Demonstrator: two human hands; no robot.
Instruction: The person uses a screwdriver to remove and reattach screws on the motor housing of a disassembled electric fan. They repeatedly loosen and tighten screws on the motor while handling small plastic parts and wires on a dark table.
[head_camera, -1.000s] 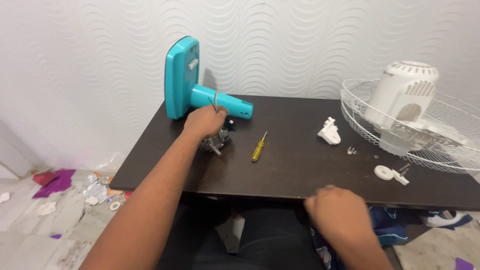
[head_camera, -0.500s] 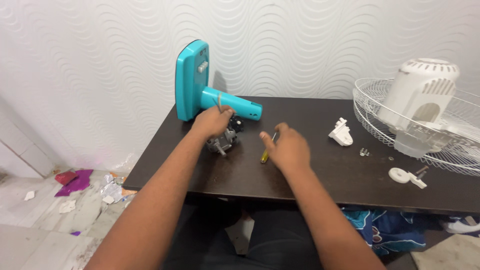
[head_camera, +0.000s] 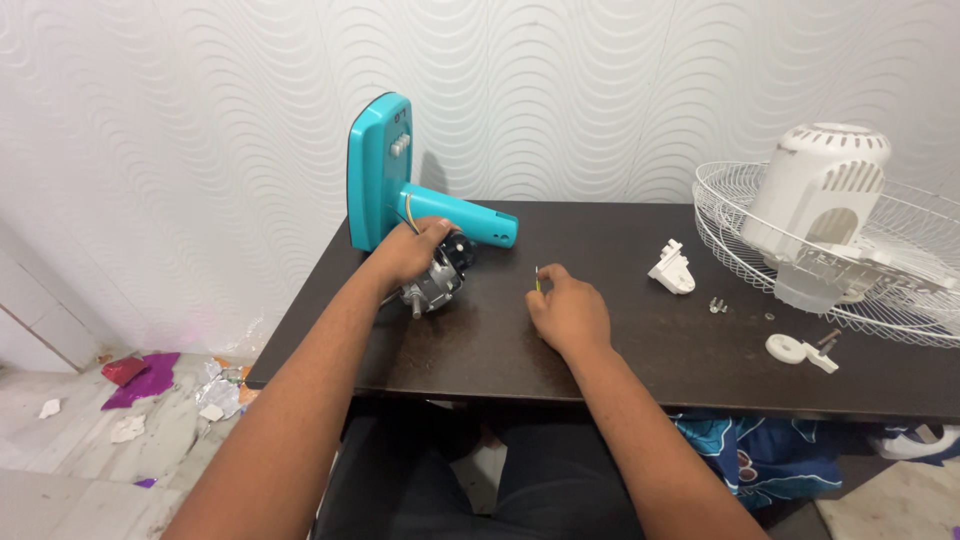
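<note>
Fan motor (head_camera: 440, 280): small metal unit, dark housing up top, silver shaft sticking out toward table front edge, lying tilted on dark tabletop just in front of teal stand arm, partly hidden by grip. Screwdriver (head_camera: 537, 279): mostly hidden under fist, only yellow-ish handle bit + dark tip showing, roughly upright, mid-table, right of motor.

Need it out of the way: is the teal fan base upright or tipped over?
Tipped. The teal fan base stands on edge, its neck lying along the dark table.
</note>
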